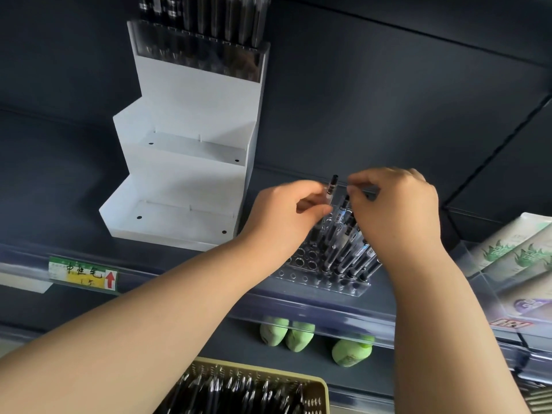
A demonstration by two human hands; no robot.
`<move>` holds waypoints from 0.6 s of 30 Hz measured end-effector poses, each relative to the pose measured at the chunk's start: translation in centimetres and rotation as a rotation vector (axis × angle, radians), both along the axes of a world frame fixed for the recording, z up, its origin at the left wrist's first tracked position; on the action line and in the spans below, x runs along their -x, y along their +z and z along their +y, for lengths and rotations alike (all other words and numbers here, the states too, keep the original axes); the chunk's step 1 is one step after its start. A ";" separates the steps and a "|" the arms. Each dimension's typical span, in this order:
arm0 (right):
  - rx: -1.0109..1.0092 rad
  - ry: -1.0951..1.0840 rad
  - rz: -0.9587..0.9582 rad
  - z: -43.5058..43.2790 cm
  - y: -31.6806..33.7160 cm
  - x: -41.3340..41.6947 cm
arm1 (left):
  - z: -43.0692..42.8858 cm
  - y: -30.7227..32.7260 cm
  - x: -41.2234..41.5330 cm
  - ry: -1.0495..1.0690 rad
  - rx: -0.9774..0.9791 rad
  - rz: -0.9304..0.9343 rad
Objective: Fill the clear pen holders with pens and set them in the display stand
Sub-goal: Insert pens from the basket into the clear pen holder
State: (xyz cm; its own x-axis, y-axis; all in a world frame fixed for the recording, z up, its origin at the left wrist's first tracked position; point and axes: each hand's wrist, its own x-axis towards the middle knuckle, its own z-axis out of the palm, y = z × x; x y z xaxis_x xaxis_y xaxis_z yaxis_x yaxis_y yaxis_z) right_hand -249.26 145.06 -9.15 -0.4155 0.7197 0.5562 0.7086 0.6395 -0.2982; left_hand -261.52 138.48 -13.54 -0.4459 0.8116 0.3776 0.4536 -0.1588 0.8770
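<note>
A clear pen holder [301, 279] with rows of holes stands on the dark shelf, right of the white stepped display stand [182, 180]. Several black pens [346, 249] lean in its right side. My left hand [283, 216] pinches one black pen [331, 186] upright over the holder. My right hand [397, 210] is closed on the tops of the pens standing in the holder. The stand's top tier carries a filled clear holder [197, 49]; its two lower tiers hold nothing.
A yellow mesh basket [316, 386] full of black pens sits at the bottom edge. Green bottles [352, 352] lie on the shelf below. Boxed goods [513, 255] fill the right side. A price label [83, 274] hangs on the shelf rail.
</note>
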 end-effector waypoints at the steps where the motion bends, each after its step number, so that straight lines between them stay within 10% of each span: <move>1: 0.009 -0.004 -0.009 0.0 0.0 -0.1 | 0.1 -0.2 -0.1 -0.004 0.005 0.019; 18: 0.069 0.006 0.021 0.2 -0.1 -0.4 | 1.4 -3.0 0.1 0.059 0.174 0.138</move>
State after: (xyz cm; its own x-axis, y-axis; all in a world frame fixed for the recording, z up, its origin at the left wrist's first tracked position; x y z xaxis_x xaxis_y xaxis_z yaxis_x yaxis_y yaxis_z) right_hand -248.89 145.26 -9.25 -0.4087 0.7544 0.5137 0.6983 0.6208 -0.3563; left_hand -261.57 139.93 -16.58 -0.4482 0.8438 0.2951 0.5753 0.0196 0.8177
